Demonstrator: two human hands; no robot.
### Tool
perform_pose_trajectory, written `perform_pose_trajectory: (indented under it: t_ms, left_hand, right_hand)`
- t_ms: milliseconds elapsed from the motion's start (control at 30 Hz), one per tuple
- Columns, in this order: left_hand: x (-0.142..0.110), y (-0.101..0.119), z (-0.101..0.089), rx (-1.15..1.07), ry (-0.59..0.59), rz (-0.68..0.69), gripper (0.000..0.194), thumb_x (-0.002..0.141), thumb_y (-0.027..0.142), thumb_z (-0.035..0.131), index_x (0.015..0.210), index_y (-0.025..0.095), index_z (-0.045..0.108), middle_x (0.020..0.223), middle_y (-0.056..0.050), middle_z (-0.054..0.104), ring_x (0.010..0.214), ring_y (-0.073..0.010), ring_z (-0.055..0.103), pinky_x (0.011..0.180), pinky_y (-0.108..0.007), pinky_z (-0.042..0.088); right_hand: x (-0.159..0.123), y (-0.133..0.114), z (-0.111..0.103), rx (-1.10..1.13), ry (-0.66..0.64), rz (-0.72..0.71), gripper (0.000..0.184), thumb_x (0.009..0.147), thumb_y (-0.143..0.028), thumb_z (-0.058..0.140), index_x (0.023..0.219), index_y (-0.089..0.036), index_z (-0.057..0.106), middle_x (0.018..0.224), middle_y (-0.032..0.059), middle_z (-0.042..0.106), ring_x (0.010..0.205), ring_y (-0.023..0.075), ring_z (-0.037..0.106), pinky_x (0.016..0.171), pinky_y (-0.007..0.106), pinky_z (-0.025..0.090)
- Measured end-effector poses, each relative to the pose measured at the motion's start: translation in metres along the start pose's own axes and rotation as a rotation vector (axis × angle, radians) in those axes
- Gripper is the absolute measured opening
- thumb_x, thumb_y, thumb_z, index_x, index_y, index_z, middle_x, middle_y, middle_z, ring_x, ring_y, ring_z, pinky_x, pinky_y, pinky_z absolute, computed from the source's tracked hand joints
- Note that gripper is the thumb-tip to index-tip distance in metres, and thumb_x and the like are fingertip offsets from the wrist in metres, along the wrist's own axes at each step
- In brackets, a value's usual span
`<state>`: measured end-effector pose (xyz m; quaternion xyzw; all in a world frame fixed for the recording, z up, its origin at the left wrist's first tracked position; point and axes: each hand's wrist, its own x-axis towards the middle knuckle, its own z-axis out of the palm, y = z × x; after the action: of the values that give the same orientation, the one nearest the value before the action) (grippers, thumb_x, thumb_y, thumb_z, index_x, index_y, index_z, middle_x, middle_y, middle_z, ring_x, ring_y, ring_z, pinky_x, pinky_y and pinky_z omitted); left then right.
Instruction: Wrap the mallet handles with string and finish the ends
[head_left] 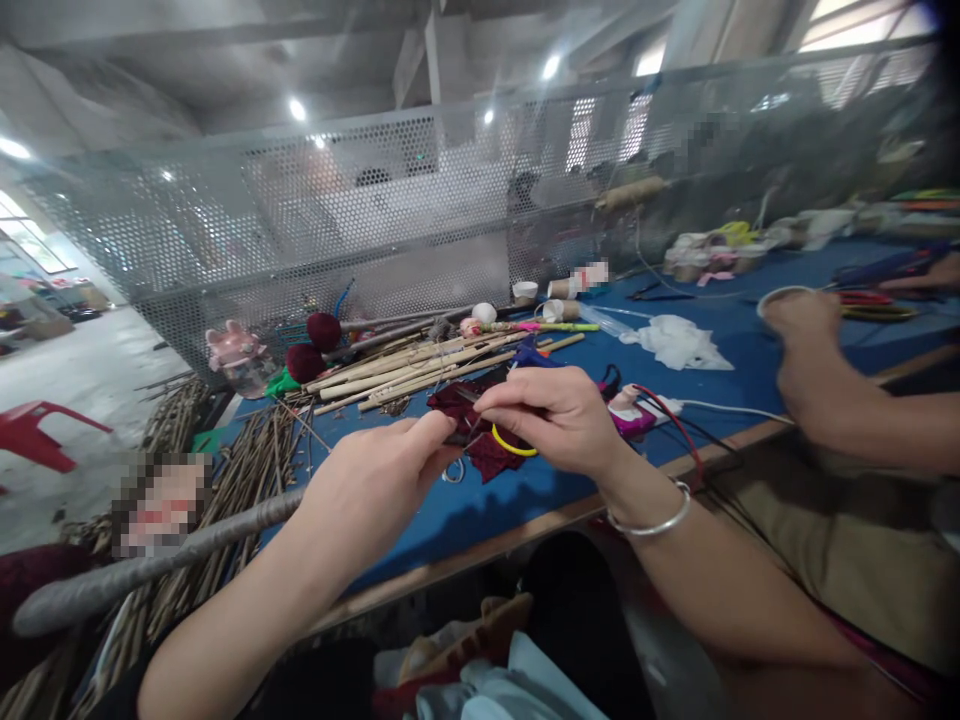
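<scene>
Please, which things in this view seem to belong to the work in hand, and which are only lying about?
Probably in use:
grey-wrapped stick, apparently held in the left hand
dark red fabric, beneath the hands
yellow loop, beside the right hand

Probably just lying about:
pale bare sticks
pink-topped jar
crumpled white material
red stool

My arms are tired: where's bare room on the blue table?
The table looks bare between the left hand and the wooden edge, and between the white plastic and white cable. Cloth and sticks crowd it beneath and beyond the right hand.
</scene>
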<state>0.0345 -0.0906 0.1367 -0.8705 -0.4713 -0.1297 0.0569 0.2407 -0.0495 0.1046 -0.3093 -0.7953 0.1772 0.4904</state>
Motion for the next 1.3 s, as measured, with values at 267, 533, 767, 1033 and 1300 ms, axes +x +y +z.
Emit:
perform_pose_trajectory:
  t_ms: [267, 533, 767, 1033, 1300]
  left_hand:
    - [0.004, -0.006, 0.0, 0.075, -0.03, 0.093, 0.023, 0.089, 0.043, 0.045, 0.1, 0.026, 0.056, 0.073, 0.0, 0.068, 0.062, -0.0172, 0.063, 0.053, -0.022, 0.037]
    - [0.03, -0.025, 0.021, -0.018, 0.165, 0.231, 0.034, 0.091, 0.039, 0.043, 0.121, 0.028, 0.054, 0.105, -0.004, 0.069, 0.086, -0.0184, 0.067, 0.069, -0.024, 0.046]
    - [0.057, -0.057, 0.074, -0.189, 0.357, 0.298, 0.028, 0.09, 0.032, 0.048, 0.11, 0.02, 0.062, 0.098, -0.005, 0.071, 0.086, -0.0167, 0.067, 0.074, -0.026, 0.05]
    - [0.042, -0.082, 0.108, -0.21, 0.009, 0.203, 0.025, 0.09, 0.03, 0.049, 0.109, 0.019, 0.06, 0.098, -0.005, 0.069, 0.087, -0.0173, 0.064, 0.074, -0.027, 0.049]
    - [0.027, -0.09, 0.129, -0.13, -0.076, 0.209, 0.024, 0.092, 0.034, 0.044, 0.105, 0.025, 0.062, 0.075, -0.002, 0.062, 0.076, -0.0169, 0.058, 0.082, -0.035, 0.04]
  right_hand:
    - [0.015, 0.012, 0.007, 0.519, -0.138, 0.335, 0.018, 0.066, -0.032, 0.073, 0.068, -0.016, 0.065, 0.06, -0.0002, 0.058, 0.053, 0.0093, 0.047, 0.051, 0.022, 0.037]
    - [-0.002, 0.042, 0.054, 0.893, 0.04, 0.616, 0.018, 0.058, -0.025, 0.072, 0.067, -0.015, 0.06, 0.046, -0.0066, 0.044, 0.038, 0.0041, 0.03, 0.038, 0.018, 0.022]
    - [-0.019, 0.042, 0.061, -0.137, 0.215, 0.176, 0.018, 0.084, -0.022, 0.054, 0.08, -0.016, 0.071, 0.074, 0.0058, 0.07, 0.065, 0.0161, 0.062, 0.063, 0.027, 0.046]
    - [-0.026, 0.052, 0.068, -0.488, -0.304, 0.047, 0.021, 0.088, -0.019, 0.047, 0.086, -0.016, 0.068, 0.075, 0.0044, 0.069, 0.068, 0.0148, 0.063, 0.063, 0.024, 0.039]
    - [0.004, 0.04, 0.065, -0.452, -0.758, 0.079, 0.022, 0.087, -0.019, 0.048, 0.082, -0.017, 0.069, 0.082, 0.0056, 0.072, 0.072, 0.015, 0.064, 0.062, 0.024, 0.037]
